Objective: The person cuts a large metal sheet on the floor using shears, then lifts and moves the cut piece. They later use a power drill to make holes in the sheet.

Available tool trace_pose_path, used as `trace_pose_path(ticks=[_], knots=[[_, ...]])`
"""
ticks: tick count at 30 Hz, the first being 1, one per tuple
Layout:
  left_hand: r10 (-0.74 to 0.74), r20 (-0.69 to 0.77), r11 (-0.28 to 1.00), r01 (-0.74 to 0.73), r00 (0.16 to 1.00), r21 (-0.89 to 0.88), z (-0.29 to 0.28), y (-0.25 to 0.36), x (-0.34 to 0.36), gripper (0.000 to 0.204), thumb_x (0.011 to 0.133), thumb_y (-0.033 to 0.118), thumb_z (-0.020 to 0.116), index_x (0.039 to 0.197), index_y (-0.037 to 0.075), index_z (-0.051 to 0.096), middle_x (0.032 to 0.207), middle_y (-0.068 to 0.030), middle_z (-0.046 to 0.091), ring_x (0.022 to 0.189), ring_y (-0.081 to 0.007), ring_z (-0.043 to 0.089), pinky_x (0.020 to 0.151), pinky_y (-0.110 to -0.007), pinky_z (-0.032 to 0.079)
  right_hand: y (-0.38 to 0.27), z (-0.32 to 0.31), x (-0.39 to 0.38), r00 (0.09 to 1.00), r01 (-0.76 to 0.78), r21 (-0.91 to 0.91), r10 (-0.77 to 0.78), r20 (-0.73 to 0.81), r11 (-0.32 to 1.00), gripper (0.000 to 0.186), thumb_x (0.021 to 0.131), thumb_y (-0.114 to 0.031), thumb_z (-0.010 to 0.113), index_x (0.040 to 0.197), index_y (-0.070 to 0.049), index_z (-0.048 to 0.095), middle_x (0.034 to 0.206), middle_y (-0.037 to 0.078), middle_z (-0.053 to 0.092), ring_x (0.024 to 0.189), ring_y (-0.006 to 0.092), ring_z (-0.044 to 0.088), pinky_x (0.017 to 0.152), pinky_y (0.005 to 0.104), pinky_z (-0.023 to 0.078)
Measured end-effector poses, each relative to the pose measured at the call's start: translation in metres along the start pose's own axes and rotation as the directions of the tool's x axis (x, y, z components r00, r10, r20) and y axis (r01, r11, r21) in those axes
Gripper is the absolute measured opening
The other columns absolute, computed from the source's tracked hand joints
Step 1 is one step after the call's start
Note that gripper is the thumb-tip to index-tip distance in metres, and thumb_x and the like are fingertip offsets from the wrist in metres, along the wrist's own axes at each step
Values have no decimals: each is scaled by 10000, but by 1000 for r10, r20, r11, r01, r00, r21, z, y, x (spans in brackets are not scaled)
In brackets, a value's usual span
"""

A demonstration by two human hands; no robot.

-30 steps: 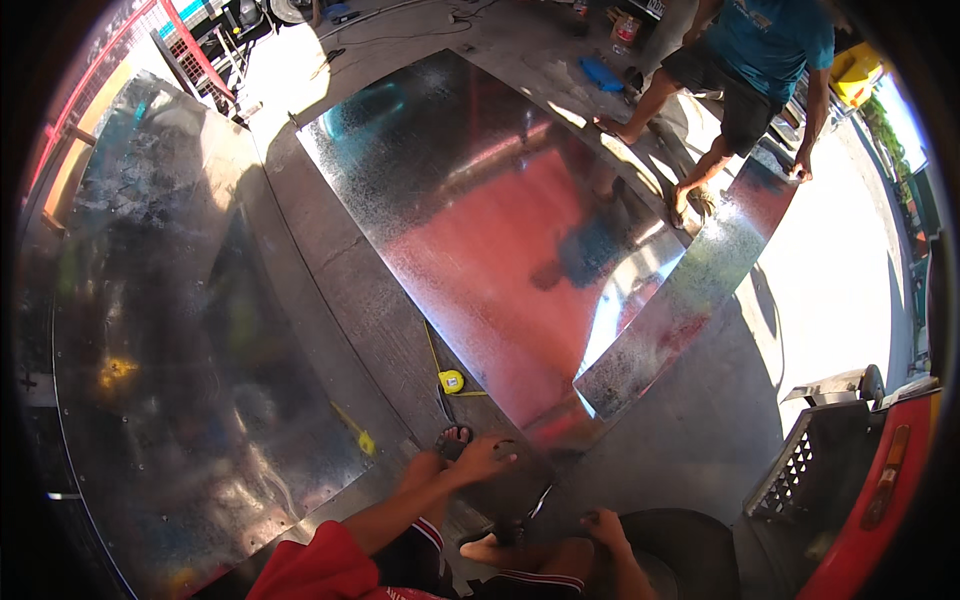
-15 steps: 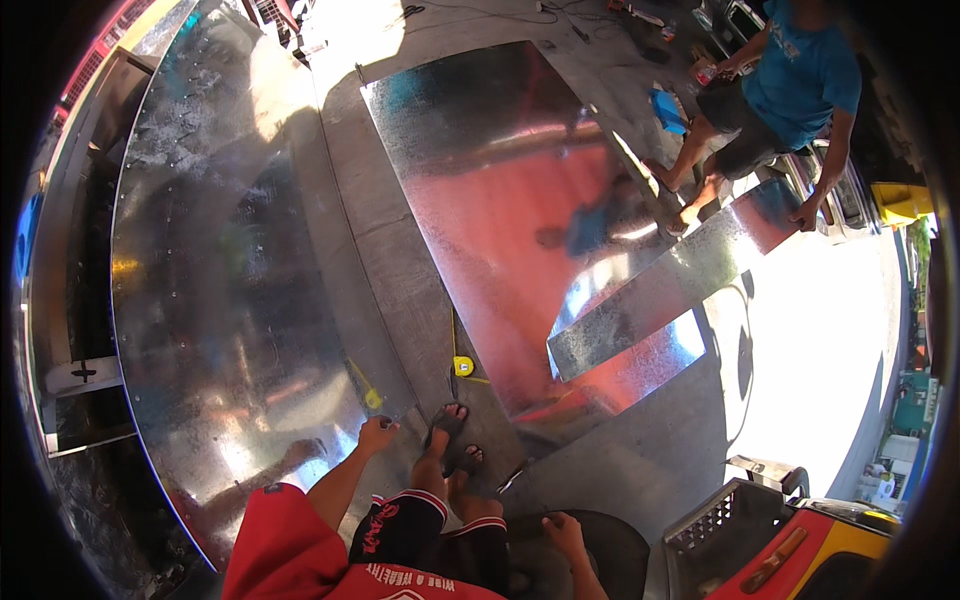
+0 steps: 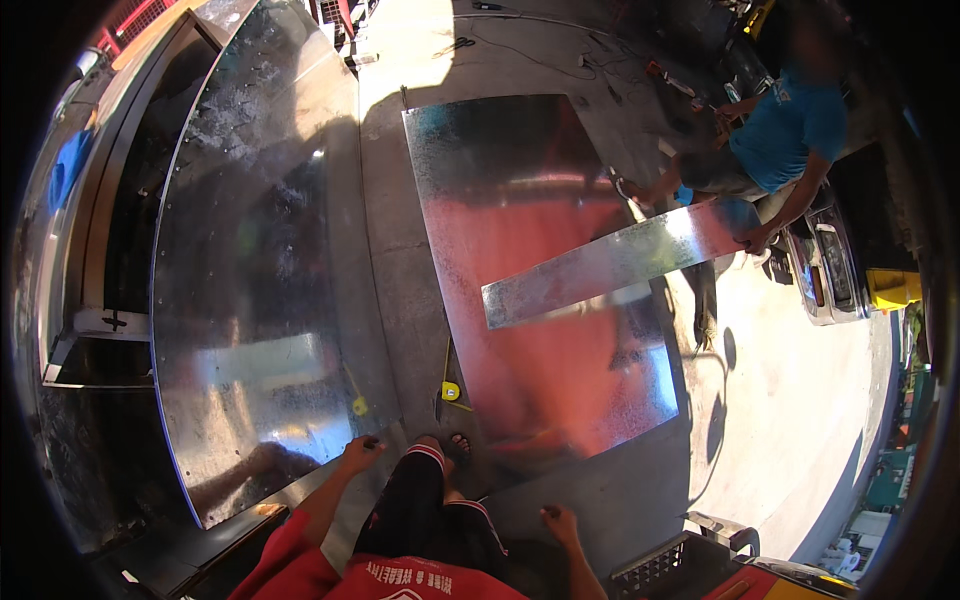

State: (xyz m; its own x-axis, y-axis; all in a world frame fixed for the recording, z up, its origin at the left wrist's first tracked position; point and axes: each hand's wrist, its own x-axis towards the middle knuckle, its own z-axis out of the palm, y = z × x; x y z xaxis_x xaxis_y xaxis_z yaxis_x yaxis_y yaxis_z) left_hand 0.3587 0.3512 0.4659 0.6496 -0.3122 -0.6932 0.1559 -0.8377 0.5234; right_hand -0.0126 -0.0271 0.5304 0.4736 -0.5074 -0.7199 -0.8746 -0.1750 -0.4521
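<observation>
My left hand (image 3: 358,452) is at the near right corner of the long riveted metal sheet (image 3: 255,250) on the left, closed around something small and dark that I cannot make out. My right hand (image 3: 556,520) hangs low to my right, fingers curled, contents unclear. Ahead lies a shiny metal sheet (image 3: 530,380), with a yellow tape measure (image 3: 450,391) at its left edge. A co-worker in a blue shirt (image 3: 785,135) grips the right end of a narrow metal strip (image 3: 585,275), held over that sheet.
Dark steel frames (image 3: 120,260) stand at the far left. A cable (image 3: 535,55) crosses the concrete floor (image 3: 395,280) at the back. A perforated dark metal piece (image 3: 650,570) is at lower right. A yellow object (image 3: 890,290) and machinery are at right.
The co-worker has leaned forward and swung the strip from diagonal to flatter across the sheet. My left hand has moved left toward the riveted sheet. The view has shifted.
</observation>
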Motion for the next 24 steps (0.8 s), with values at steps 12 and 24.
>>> trace_pose_path(ticks=[12,24], knots=[[-247,-28,958,240,969,-158,-40,-29,11,553,816,460,709,1133,8,671,1056,-178,707,1006,-281,681,886,-374,515,-43,-21,101,975,-113,-2,111,191,994,378,883,-297,677,1051,42,679,838,118,706,673,184,686,593,318,524],[-500,223,758,547,837,-354,-214,14,119,513,819,439,740,1079,-1,695,827,-107,716,660,-151,644,636,-317,519,-391,-19,309,969,49,-51,-35,245,998,367,860,-266,692,1073,31,665,812,138,713,685,196,695,659,330,551]])
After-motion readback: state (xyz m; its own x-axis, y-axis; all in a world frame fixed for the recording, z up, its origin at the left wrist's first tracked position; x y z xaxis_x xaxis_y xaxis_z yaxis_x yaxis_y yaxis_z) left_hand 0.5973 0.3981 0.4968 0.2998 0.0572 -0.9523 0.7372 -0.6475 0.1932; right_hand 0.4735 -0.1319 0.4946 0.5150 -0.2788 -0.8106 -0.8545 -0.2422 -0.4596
